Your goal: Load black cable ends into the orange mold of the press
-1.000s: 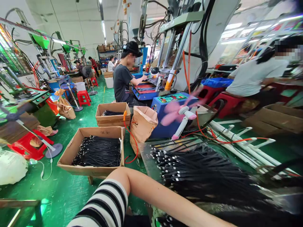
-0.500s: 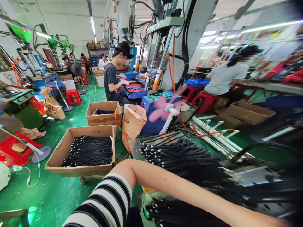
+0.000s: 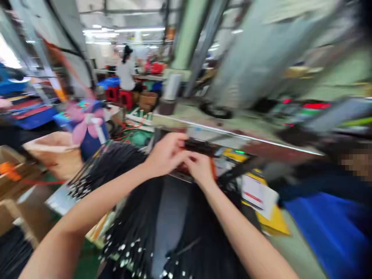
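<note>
My left hand and my right hand meet at the front of a machine with a pale green bed. The fingers of both are bent and pressed together, the thumbs almost touching. What they pinch, if anything, is hidden by the fingers and blur. Below my forearms lie thick bundles of thin black cords with pale shiny tips, on either side of a smooth dark grey strip. Another heap of black cords lies beyond my left forearm.
A pink fan and a brown sack stand at the left. To the right are a yellow box with a white label and a blue surface. A person in white sits far back; another person's blurred part shows at the right edge.
My view has swung right, towards the machine. Earlier only my left arm showed, stretched out to the right over the cords; now both my hands are together at the machine.
</note>
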Action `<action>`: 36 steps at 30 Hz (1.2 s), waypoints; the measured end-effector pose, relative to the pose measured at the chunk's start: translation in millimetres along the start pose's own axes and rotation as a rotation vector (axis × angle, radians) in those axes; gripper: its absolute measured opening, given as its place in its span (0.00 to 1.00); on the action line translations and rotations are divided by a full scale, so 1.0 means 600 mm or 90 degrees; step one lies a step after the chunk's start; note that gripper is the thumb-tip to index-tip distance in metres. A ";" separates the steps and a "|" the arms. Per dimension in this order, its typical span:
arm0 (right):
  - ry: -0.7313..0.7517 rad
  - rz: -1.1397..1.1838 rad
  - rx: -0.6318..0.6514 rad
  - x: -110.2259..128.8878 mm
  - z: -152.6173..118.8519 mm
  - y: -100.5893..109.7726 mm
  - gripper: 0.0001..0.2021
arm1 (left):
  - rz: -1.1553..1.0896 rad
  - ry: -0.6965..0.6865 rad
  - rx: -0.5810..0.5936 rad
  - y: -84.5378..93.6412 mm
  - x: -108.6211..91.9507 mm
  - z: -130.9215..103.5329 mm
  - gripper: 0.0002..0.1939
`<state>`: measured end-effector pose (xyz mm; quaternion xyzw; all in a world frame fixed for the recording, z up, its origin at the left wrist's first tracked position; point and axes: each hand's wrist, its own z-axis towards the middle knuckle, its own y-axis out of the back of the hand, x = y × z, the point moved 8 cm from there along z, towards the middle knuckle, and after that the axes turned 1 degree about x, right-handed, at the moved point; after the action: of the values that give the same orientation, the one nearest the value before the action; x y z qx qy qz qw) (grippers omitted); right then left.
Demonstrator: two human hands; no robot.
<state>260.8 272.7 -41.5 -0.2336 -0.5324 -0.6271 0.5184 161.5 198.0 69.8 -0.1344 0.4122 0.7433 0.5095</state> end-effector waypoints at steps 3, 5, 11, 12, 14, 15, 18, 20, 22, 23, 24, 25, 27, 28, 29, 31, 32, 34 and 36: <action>-0.049 -0.019 -0.074 -0.033 0.032 0.084 0.21 | 0.064 0.093 0.014 0.002 0.096 -0.008 0.05; -0.082 -0.034 -0.065 -0.042 0.058 0.088 0.20 | 0.121 0.052 0.090 -0.012 0.125 -0.015 0.01; -0.126 -0.099 0.048 -0.045 0.089 0.050 0.13 | 0.199 -0.232 0.259 -0.083 0.117 -0.047 0.08; -0.133 -0.116 0.065 -0.046 0.091 0.048 0.12 | 0.197 -0.246 0.260 -0.089 0.120 -0.048 0.09; -0.142 -0.157 0.092 -0.045 0.095 0.048 0.11 | 0.200 -0.236 0.240 -0.093 0.131 -0.044 0.11; -0.142 -0.177 0.100 -0.041 0.095 0.049 0.11 | 0.207 -0.218 0.225 -0.093 0.137 -0.042 0.12; -0.118 -0.223 0.109 -0.023 0.089 0.053 0.11 | 0.244 -0.196 0.209 -0.095 0.142 -0.045 0.13; -0.092 -0.238 0.109 -0.010 0.078 0.055 0.08 | 0.276 -0.224 0.228 -0.099 0.133 -0.057 0.14; -0.053 -0.263 0.108 0.002 0.070 0.055 0.07 | 0.306 -0.243 0.265 -0.100 0.127 -0.070 0.17; -0.041 -0.285 0.109 0.005 0.070 0.054 0.06 | 0.318 -0.241 0.287 -0.099 0.127 -0.074 0.19; -0.038 -0.312 0.110 0.005 0.072 0.053 0.06 | 0.326 -0.234 0.311 -0.098 0.129 -0.075 0.22; -0.045 -0.338 0.109 0.002 0.078 0.052 0.05 | 0.328 -0.227 0.332 -0.097 0.132 -0.072 0.24; -0.086 -0.379 0.091 -0.009 0.094 0.057 0.05 | 0.336 -0.206 0.361 -0.100 0.139 -0.052 0.25; -0.107 -0.394 0.073 -0.013 0.101 0.063 0.06 | 0.347 -0.185 0.367 -0.104 0.145 -0.037 0.26; -0.122 -0.408 0.052 -0.016 0.104 0.069 0.08 | 0.364 -0.154 0.371 -0.111 0.153 -0.018 0.26; -0.141 -0.438 0.013 -0.018 0.097 0.080 0.11 | 0.399 -0.065 0.386 -0.130 0.176 0.022 0.27; -0.139 -0.452 0.003 -0.016 0.086 0.083 0.11 | 0.404 -0.017 0.401 -0.142 0.189 0.041 0.26; -0.113 -0.460 0.013 -0.010 0.061 0.079 0.09 | 0.387 0.061 0.433 -0.166 0.212 0.074 0.24; -0.085 -0.454 0.039 -0.004 0.042 0.070 0.07 | 0.357 0.104 0.444 -0.185 0.229 0.103 0.22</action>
<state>293.0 300.8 -17.6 -0.0578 -0.6315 -0.7358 0.2377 210.2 348.5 -29.6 0.1040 0.6974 0.6561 0.2690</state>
